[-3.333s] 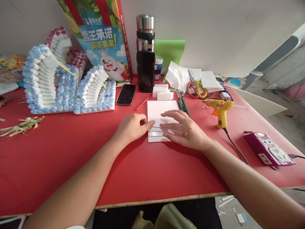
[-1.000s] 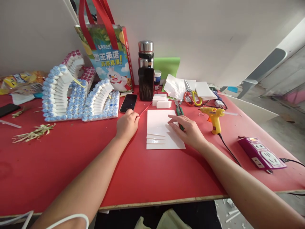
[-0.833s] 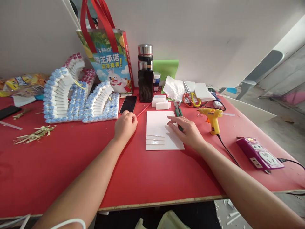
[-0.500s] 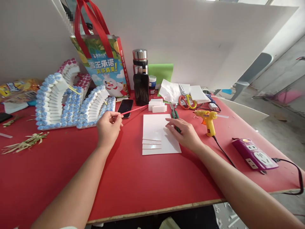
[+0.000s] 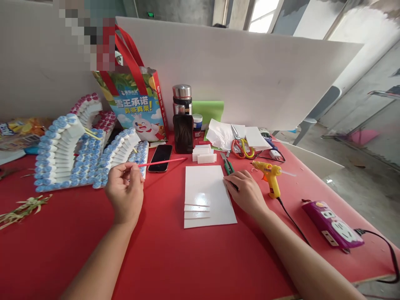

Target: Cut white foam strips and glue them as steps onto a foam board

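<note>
My left hand pinches a thin red stick between thumb and fingertips. The stick points right, above a dark phone. My right hand is closed around the handle of a green utility knife, which lies at the right edge of a white board; the fingers partly hide the handle. Narrow white strips lie on the board's lower left part. Behind the board is a small group of white pieces.
A yellow glue gun and a purple power strip are at the right. Scissors lie behind. Blue-and-white folded-paper structures, a gift bag, a steel flask and a black upright phone stand at the back.
My left hand has moved left and closer with the red stick. My right hand has come down from over the board onto the utility knife's handle. The view has tilted up.
</note>
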Demonstrator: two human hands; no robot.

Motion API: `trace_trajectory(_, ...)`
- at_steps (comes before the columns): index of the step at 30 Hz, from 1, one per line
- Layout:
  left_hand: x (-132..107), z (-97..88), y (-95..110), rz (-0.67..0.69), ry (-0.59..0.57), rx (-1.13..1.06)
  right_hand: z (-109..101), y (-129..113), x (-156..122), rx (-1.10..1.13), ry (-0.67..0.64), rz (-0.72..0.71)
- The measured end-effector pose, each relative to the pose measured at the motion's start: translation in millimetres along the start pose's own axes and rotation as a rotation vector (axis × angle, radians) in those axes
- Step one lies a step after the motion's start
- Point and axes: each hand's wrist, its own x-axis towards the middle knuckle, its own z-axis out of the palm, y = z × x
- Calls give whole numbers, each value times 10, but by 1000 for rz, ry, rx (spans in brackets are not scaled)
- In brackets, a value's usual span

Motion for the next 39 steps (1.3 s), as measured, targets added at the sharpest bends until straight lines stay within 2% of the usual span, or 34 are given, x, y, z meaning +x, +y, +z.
trace_trajectory(2,1,21,36,-53,26,-112,4,-1,-1,-4,-8,31)
trace_trajectory(5,-8,32,65,-69,-22,-149,28,8,-8,28,-9,71)
trace_trajectory(9,-36,-4,41,-17,-89,-115,-11,-70,-23,54,10,95)
trace_trajectory(13,-59,-55,-20,87,-123,-27,-179,-286,88,24,-78,33)
trace_trajectory(17,-73,-68,-59,198,-132,28,-209,-404,515,-77,-157,-45)
trace_trajectory(20,-87,-75,-48,303,-158,90,-43,-358,970,-135,-258,-63)
trace_trajectory(23,-97,-94,-26,379,-164,143,173,-284,1361,-180,-433,-73)
trace_trajectory(27,-86,-115,-22,385,-148,173,343,-222,1617,-195,-505,-96)
trace_trajectory(30,-76,-116,-24,374,-158,171,350,-202,1621,-212,-494,-124)
trace_trajectory(35,-82,-101,-10,425,-187,175,286,-194,1423,-243,-455,-197)
trace_trajectory(39,-95,-97,-14,375,-193,160,271,-170,1304,-249,-430,-237)
